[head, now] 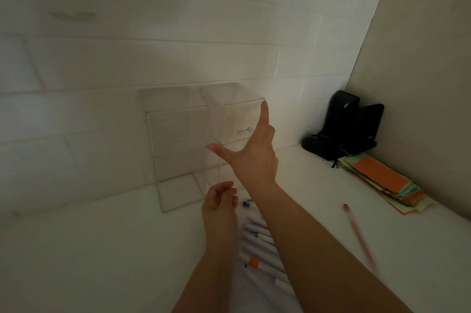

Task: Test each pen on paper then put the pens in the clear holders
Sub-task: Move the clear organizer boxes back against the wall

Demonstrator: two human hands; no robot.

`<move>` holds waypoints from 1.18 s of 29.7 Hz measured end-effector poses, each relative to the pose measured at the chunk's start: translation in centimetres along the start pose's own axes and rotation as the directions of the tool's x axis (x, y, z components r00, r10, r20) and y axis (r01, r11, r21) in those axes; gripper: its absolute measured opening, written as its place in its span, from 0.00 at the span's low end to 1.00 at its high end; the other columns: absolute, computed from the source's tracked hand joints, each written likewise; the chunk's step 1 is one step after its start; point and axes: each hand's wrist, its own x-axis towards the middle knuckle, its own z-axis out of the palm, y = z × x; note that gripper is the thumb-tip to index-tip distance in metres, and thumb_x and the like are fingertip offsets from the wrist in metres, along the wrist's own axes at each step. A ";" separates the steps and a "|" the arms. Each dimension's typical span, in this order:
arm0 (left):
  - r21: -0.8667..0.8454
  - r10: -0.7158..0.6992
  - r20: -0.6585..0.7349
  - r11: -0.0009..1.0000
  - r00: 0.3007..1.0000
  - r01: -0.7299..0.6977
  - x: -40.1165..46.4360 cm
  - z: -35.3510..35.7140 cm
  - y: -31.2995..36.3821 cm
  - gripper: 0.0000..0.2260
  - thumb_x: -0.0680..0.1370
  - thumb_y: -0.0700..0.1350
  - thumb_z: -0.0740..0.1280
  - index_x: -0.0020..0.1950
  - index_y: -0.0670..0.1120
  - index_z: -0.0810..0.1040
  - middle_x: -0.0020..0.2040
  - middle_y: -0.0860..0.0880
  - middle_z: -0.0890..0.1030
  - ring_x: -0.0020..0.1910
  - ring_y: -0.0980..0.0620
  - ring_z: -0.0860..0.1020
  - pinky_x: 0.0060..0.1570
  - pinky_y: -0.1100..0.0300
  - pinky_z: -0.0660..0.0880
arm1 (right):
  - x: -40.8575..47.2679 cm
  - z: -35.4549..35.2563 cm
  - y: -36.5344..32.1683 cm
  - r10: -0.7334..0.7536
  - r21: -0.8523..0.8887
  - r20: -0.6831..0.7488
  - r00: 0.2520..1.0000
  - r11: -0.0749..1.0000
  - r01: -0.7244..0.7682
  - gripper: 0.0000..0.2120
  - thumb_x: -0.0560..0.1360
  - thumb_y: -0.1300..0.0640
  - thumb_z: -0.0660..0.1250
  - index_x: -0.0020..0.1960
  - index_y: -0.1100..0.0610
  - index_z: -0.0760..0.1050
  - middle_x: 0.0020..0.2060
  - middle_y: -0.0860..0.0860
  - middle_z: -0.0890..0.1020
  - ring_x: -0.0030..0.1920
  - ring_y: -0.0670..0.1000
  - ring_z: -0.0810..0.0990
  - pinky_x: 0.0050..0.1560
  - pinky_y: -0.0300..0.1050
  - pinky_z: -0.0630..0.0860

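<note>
Two clear holders stand against the white brick wall: a left one [175,149] and a right one [234,113] that appears tilted. My right hand [252,152] is spread wide against the right holder, index finger up along its side and thumb at its lower front edge. My left hand [219,200] hovers lower, fingers loosely curled with nothing in them. Several white markers [257,243] lie on the white table under my arms, one with an orange band [254,263], one with a blue tip [246,203]. A red pen [359,233] lies apart to the right.
A black device with a cable [344,126] sits in the back right corner. A stack of coloured paper notes [384,182], orange on top, lies in front of it by the right wall. The white tabletop [102,249] stretches to the left.
</note>
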 end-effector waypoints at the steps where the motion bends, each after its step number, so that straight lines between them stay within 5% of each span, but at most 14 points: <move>1: -0.004 -0.006 -0.004 1.000 1.000 0.006 0.1 0.0 -0.1 0.10 0.75 0.31 0.59 0.41 0.43 0.76 0.36 0.47 0.76 0.34 0.54 0.72 0.40 0.63 0.71 | -0.3 -0.3 -0.1 -0.019 0.035 0.049 0.999 0.999 0.018 0.57 0.60 0.34 0.71 0.73 0.42 0.35 0.70 0.54 0.61 0.60 0.55 0.74 0.49 0.50 0.75; 4: 0.000 -0.007 0.011 1.000 1.000 0.007 0.2 0.1 -0.3 0.09 0.75 0.32 0.60 0.42 0.43 0.76 0.38 0.47 0.76 0.34 0.55 0.72 0.37 0.68 0.72 | -2.6 -2.7 0.3 -0.062 0.105 0.157 0.986 0.993 0.045 0.43 0.68 0.39 0.68 0.74 0.44 0.47 0.73 0.51 0.55 0.66 0.50 0.67 0.58 0.45 0.69; 7: -0.036 -0.015 0.051 0.999 0.999 0.017 0.3 0.4 -0.2 0.08 0.75 0.32 0.61 0.43 0.42 0.76 0.37 0.46 0.76 0.34 0.55 0.72 0.36 0.66 0.72 | -7.9 -6.6 1.9 -0.174 -0.056 0.245 0.954 0.980 0.193 0.07 0.73 0.48 0.66 0.50 0.45 0.73 0.51 0.43 0.75 0.45 0.38 0.74 0.48 0.36 0.73; 9: -0.059 -0.031 0.046 0.998 0.998 0.033 0.7 0.4 -0.2 0.10 0.75 0.31 0.61 0.40 0.45 0.75 0.35 0.48 0.75 0.30 0.57 0.72 0.34 0.68 0.71 | -12.6 -8.8 2.0 -0.151 -0.106 0.542 0.827 0.964 0.245 0.04 0.72 0.50 0.65 0.38 0.46 0.73 0.33 0.40 0.73 0.35 0.40 0.74 0.40 0.37 0.72; 11: -0.099 -0.048 0.035 0.994 0.998 0.051 0.9 0.4 -0.1 0.12 0.75 0.31 0.60 0.39 0.46 0.75 0.35 0.48 0.75 0.30 0.57 0.71 0.32 0.70 0.71 | -16.7 -9.0 2.2 -0.095 -0.121 0.775 0.625 0.948 0.294 0.05 0.74 0.50 0.61 0.45 0.49 0.74 0.34 0.42 0.73 0.41 0.43 0.76 0.42 0.39 0.69; 12: -0.126 -0.060 0.028 0.990 0.998 0.063 0.9 0.3 0.0 0.12 0.75 0.31 0.60 0.39 0.46 0.75 0.35 0.48 0.75 0.31 0.56 0.71 0.31 0.69 0.71 | -18.6 -8.3 2.3 -0.062 -0.149 0.801 0.595 0.943 0.298 0.08 0.76 0.49 0.58 0.49 0.50 0.73 0.38 0.44 0.74 0.45 0.47 0.76 0.43 0.40 0.67; 16: -0.199 -0.086 0.039 0.976 0.996 0.092 0.5 0.2 1.2 0.12 0.75 0.32 0.60 0.39 0.47 0.75 0.36 0.49 0.75 0.31 0.56 0.71 0.31 0.69 0.70 | -22.4 -5.7 2.1 -0.156 -0.263 0.651 0.743 0.872 0.413 0.17 0.74 0.45 0.48 0.51 0.50 0.71 0.41 0.48 0.72 0.39 0.46 0.74 0.38 0.38 0.71; 18: -0.129 -0.047 0.103 0.990 0.994 0.060 0.0 0.1 2.0 0.12 0.76 0.33 0.60 0.40 0.48 0.76 0.35 0.50 0.76 0.31 0.57 0.71 0.34 0.67 0.70 | -23.3 -5.4 2.3 -0.143 -0.299 0.675 0.724 0.844 0.446 0.18 0.69 0.45 0.46 0.46 0.47 0.72 0.40 0.48 0.74 0.38 0.47 0.76 0.38 0.38 0.75; 22: 0.197 0.086 0.361 0.966 0.929 -0.166 -1.4 -1.3 3.4 0.12 0.77 0.33 0.59 0.42 0.48 0.76 0.36 0.51 0.77 0.33 0.59 0.74 0.37 0.68 0.72 | -21.9 -6.6 3.8 -0.205 -0.438 0.592 0.779 0.730 0.525 0.06 0.55 0.43 0.68 0.30 0.43 0.76 0.24 0.40 0.74 0.24 0.39 0.74 0.20 0.30 0.67; 24: 0.389 0.148 0.519 0.836 0.842 -0.387 -2.2 -2.6 3.2 0.11 0.77 0.36 0.60 0.43 0.51 0.75 0.39 0.53 0.78 0.35 0.62 0.74 0.38 0.73 0.71 | -20.5 -8.1 5.2 -0.223 -0.493 0.542 0.811 0.697 0.521 0.12 0.48 0.46 0.75 0.31 0.44 0.78 0.25 0.40 0.75 0.27 0.40 0.76 0.22 0.32 0.68; 26: 0.504 0.188 0.670 0.595 0.718 -0.626 -3.3 -4.3 2.4 0.04 0.76 0.47 0.60 0.44 0.54 0.74 0.42 0.58 0.77 0.40 0.64 0.73 0.42 0.74 0.69 | -19.5 -9.6 6.7 -0.246 -0.528 0.470 0.848 0.691 0.493 0.12 0.50 0.50 0.73 0.33 0.44 0.78 0.27 0.41 0.76 0.29 0.43 0.76 0.25 0.35 0.70; 30: 0.449 0.167 0.873 0.094 0.459 -0.888 -5.8 -7.0 0.0 0.22 0.76 0.61 0.54 0.59 0.46 0.72 0.59 0.50 0.74 0.58 0.54 0.69 0.59 0.60 0.64 | -19.1 -10.7 9.0 -0.226 -0.617 0.343 0.912 0.677 0.400 0.07 0.59 0.53 0.67 0.37 0.47 0.76 0.34 0.47 0.76 0.38 0.50 0.73 0.37 0.44 0.68; 32: 0.439 0.072 0.898 -0.083 0.434 -0.894 -6.8 -7.9 -0.9 0.32 0.76 0.65 0.50 0.69 0.42 0.64 0.70 0.44 0.66 0.69 0.47 0.60 0.66 0.53 0.55 | -18.9 -10.7 10.0 -0.207 -0.648 0.260 0.943 0.687 0.329 0.08 0.65 0.50 0.61 0.42 0.47 0.75 0.44 0.51 0.79 0.48 0.54 0.74 0.47 0.49 0.67; 35: 0.427 -0.014 0.898 -0.216 0.440 -0.878 -7.5 -8.5 -1.3 0.38 0.74 0.69 0.47 0.73 0.42 0.57 0.73 0.43 0.59 0.72 0.46 0.53 0.66 0.50 0.51 | -18.1 -10.9 11.1 -0.019 -0.695 0.288 0.957 0.684 0.223 0.19 0.71 0.45 0.53 0.59 0.46 0.70 0.60 0.55 0.78 0.61 0.59 0.75 0.57 0.65 0.71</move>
